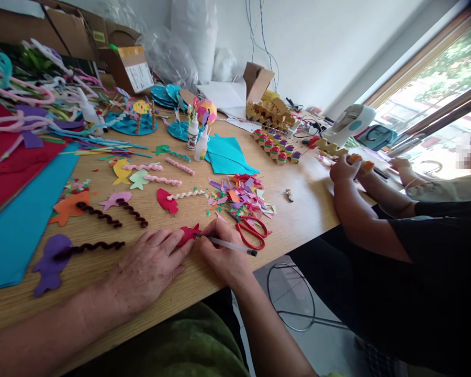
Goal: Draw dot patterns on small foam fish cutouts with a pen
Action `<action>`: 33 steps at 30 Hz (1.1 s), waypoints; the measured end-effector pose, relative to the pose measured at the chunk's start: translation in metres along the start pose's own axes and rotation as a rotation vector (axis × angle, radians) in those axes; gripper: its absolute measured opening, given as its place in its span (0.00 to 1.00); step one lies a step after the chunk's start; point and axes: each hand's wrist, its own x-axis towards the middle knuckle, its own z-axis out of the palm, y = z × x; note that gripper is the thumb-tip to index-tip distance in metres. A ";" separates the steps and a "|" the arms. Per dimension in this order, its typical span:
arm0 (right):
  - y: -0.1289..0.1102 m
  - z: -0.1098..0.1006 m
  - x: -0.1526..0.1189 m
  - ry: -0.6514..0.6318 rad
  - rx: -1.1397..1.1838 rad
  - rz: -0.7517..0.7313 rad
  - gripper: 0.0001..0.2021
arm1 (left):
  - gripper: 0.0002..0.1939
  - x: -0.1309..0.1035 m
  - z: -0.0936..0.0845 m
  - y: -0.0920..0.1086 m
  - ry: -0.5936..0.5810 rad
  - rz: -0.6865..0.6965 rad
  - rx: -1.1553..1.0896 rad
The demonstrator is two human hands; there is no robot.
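While the right hand (223, 256) pinched a pen (230, 245) in closed fingers, the left hand (149, 264) lay flat, its fingers slightly parted, steadying a small red fish (188, 234) under the pen's tip. The fish was left of the red-handled scissors (253, 229), the right hand between them. Just beyond the scissors spread colored scraps (239, 195); beyond and leftward stood glue bottles (201, 146) beside blue sheets (227, 154). Beyond and right of the scissors sat painted egg-carton cups (277, 146) and a person's hand (345, 170), which held what looked like something orange.
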 end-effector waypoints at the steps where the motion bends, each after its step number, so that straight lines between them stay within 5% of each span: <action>1: 0.000 0.000 0.000 0.002 -0.004 0.000 0.03 | 0.19 0.000 0.000 0.000 -0.005 0.001 0.000; 33: 0.001 0.002 0.002 0.021 -0.029 -0.033 0.03 | 0.17 0.001 -0.001 0.000 0.049 0.037 0.024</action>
